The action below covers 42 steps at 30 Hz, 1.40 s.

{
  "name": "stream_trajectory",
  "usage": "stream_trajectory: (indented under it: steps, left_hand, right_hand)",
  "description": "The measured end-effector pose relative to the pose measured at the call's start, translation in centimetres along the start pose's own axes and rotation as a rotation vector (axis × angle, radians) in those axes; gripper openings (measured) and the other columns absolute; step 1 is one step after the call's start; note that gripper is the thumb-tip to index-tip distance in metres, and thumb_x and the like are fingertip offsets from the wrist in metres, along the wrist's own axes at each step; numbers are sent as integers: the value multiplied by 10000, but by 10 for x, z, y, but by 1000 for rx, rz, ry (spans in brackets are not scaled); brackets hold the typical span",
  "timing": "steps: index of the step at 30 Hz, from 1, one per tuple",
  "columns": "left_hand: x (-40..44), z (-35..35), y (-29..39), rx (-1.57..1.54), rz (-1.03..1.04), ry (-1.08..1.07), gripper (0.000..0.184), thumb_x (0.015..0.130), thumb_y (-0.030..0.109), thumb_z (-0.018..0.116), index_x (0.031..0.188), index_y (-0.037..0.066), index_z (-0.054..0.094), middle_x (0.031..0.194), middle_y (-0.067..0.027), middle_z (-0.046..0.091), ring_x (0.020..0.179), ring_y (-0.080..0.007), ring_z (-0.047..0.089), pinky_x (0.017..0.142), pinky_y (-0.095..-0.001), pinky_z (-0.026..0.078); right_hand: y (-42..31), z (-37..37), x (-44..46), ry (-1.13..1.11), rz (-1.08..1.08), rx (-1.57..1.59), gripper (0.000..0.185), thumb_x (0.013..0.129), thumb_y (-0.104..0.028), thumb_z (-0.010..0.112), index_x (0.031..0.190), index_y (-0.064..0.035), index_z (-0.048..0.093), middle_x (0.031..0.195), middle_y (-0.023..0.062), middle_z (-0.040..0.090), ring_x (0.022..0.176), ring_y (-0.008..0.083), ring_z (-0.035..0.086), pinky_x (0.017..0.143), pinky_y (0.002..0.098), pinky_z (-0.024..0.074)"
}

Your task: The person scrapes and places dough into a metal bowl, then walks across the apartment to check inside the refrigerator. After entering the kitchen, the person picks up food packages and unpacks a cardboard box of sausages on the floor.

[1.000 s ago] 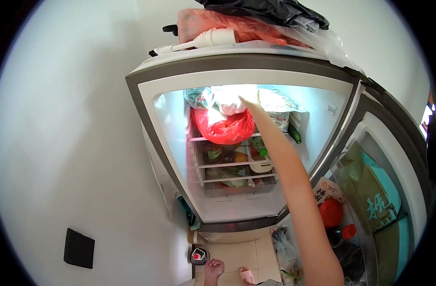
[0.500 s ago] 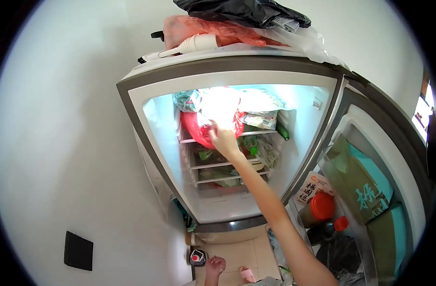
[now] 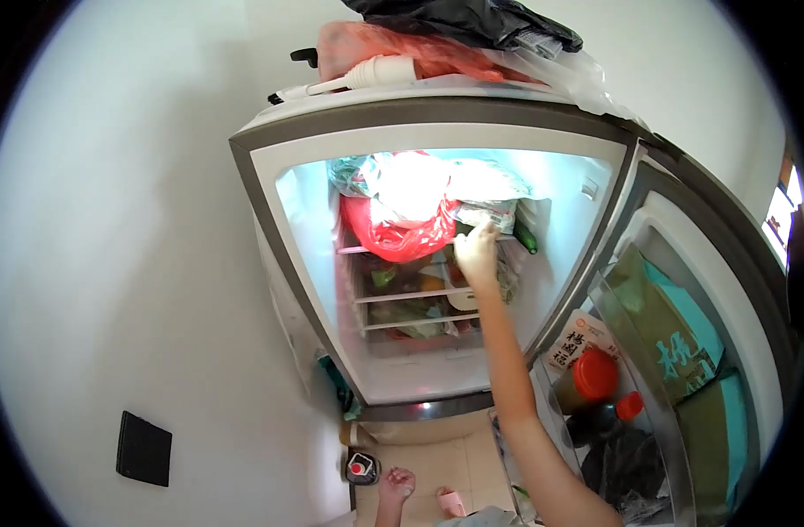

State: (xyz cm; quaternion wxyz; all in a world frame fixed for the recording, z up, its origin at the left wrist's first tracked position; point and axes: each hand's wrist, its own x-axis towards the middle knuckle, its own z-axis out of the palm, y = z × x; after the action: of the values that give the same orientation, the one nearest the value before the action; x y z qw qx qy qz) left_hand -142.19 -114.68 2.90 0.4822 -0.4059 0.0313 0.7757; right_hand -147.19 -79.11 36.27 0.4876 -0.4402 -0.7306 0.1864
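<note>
My right hand reaches into the open fridge, just below a white packet on the top shelf. Its fingers are bent; whether they touch or hold anything is hidden. To its left hangs a red plastic bag, with a brightly lit white bag over it. A cucumber lies to the right. Low in the view, away from the fridge, my left hand has its fingers curled, with nothing visible in it.
The fridge door stands open at the right, its racks holding a red-lidded jar, a red-capped bottle and green packets. Bags lie on the fridge top. A dark container is on the floor.
My right hand has moved from the bags, past the front of the red bag, to the right and below the white packet. My left hand stays low. The camera view has shifted slightly.
</note>
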Motion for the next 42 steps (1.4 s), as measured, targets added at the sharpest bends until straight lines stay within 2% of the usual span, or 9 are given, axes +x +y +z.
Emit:
stream_trajectory:
  steps: [11, 13, 15, 21, 24, 28, 37, 39, 42]
  left_hand:
    - [1, -23, 11, -53, 16, 17, 123, 676, 85, 413, 572, 39, 460, 454, -3, 391, 453, -118, 422, 461, -227, 370]
    - [0, -26, 15, -128, -41, -43, 111, 663, 69, 425, 559, 43, 456, 455, -4, 388, 460, -116, 424, 467, -227, 372]
    - [-4, -24, 17, -109, -65, -50, 108, 652, 53, 437, 546, 42, 453, 461, -5, 388, 457, -114, 414, 473, -226, 371]
    - [-4, -34, 11, -153, -107, -108, 128, 657, 55, 443, 532, 53, 420, 469, -3, 371, 433, -112, 367, 468, -220, 355]
    - [3, -31, 9, -183, -163, -38, 165, 670, 53, 435, 517, 74, 376, 475, -3, 369, 434, -111, 358, 462, -218, 350]
    - [3, -26, 9, -73, -178, -52, 133, 692, 54, 424, 559, 55, 413, 488, -6, 379, 450, -114, 365, 468, -220, 352]
    - [-34, -38, 26, -132, -173, 10, 78, 692, 45, 458, 623, 11, 466, 530, -29, 408, 491, -122, 401, 503, -225, 367]
    - [-41, -48, 32, -117, -210, -16, 72, 696, 43, 455, 632, 11, 466, 525, -31, 404, 486, -123, 393, 506, -227, 362]
    - [-45, -55, 30, -31, -131, 89, 137, 741, 65, 411, 607, 42, 428, 509, -16, 378, 455, -131, 367, 480, -226, 342]
  right_hand:
    - [-1, 5, 67, 77, -443, 424, 454, 652, 23, 449, 1078, 52, 295, 946, 206, 461, 792, 271, 487, 800, 337, 371]
    - [-14, -8, 83, 584, -748, -339, 437, 655, 49, 428, 1074, 42, 305, 992, 171, 445, 767, 214, 481, 803, 309, 372]
    - [11, -16, 118, -70, -505, 278, 403, 621, 19, 498, 1000, 45, 362, 1091, 264, 351, 1011, 397, 352, 907, 421, 268]
    - [22, -47, 110, -152, -416, -453, 432, 594, 3, 465, 1024, -17, 432, 1124, 205, 364, 1128, 366, 273, 955, 403, 215]
    - [22, -26, 55, 294, -583, -9, 366, 626, 55, 409, 984, 8, 472, 1181, 189, 349, 1130, 343, 283, 940, 388, 258]
    - [15, -15, -64, 508, -303, 367, 162, 690, 68, 381, 789, -4, 486, 798, 100, 516, 762, 218, 494, 699, 291, 392]
    - [248, -17, -518, -701, 88, 368, 274, 695, -11, 451, 965, -15, 492, 897, 106, 517, 775, 202, 522, 657, 289, 427]
    - [369, -15, -640, -927, 658, 464, 204, 680, -31, 476, 882, -12, 499, 849, 120, 503, 624, 201, 546, 503, 293, 443]
    - [276, -91, -553, -500, 1374, 277, 330, 679, -61, 494, 987, -27, 383, 794, 136, 477, 506, 201, 521, 401, 285, 421]
